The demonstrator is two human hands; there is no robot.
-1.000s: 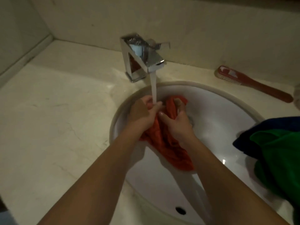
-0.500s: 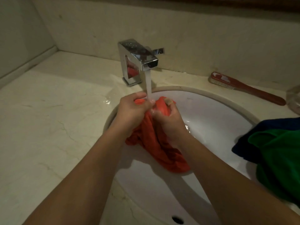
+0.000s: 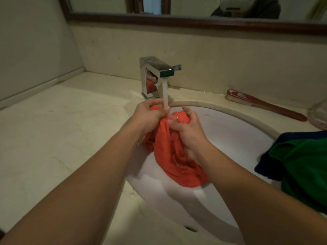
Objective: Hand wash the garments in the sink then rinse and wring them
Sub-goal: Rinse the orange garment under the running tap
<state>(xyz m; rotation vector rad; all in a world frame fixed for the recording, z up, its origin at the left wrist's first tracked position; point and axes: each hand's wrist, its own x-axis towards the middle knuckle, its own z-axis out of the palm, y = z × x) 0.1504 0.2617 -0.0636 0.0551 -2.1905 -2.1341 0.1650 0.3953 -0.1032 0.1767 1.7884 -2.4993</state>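
You stand at a pale marble countertop (image 3: 53, 138), the largest surface in view, which runs from the left wall to the backsplash and surrounds an oval white sink (image 3: 235, 138). Above the backsplash runs the dark wooden frame of a mirror (image 3: 194, 22). On the right rim of the basin lies a heap of waiting garments: a green garment (image 3: 304, 167) on top of a dark blue garment (image 3: 276, 156), both partly draped into the bowl. Your two bare forearms reach in from the bottom edge and meet over the basin. Between them hangs the wet orange-red garment (image 3: 169, 156), bunched and held above the bowl, its lower fold touching the inner wall of the sink. Your left hand (image 3: 150, 115) is closed around the upper left part of the cloth; your right hand (image 3: 189, 131) grips the upper right part, thumb raised. A square chrome faucet (image 3: 155, 75) stands behind the basin, and its stream of water (image 3: 165, 94) falls onto the cloth between your hands. A red scrubbing brush (image 3: 265, 105) lies on the counter behind the sink, bristles to the left.
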